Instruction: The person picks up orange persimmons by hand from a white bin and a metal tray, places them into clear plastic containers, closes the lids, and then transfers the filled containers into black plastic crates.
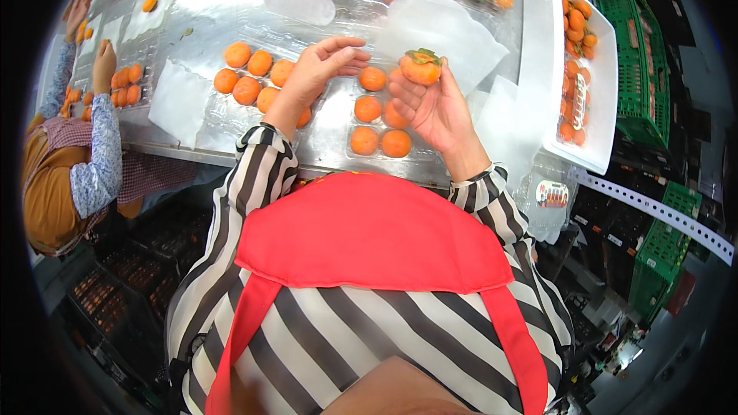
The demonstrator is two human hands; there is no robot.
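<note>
My right hand (432, 104) holds an orange persimmon (420, 69) with its green calyx facing up, above the right side of a clear plastic tray (381, 137). Several persimmons (367, 108) sit in that tray in two columns, one partly behind my fingers. My left hand (323, 69) is empty, its fingers apart and pointing right, just left of the tray's top persimmon (372, 78). Under and left of my left wrist lies another clear tray with several persimmons (247, 91), some hidden by the forearm.
A white foam box (536, 69) with packed persimmons (576, 20) stands at the right. Beyond my hands lie white sheets (438, 29) and clear packs, some labelled. Green crates (640, 52) stand farther right. At the left a co-worker's hand (104, 63) is near other persimmons (124, 86).
</note>
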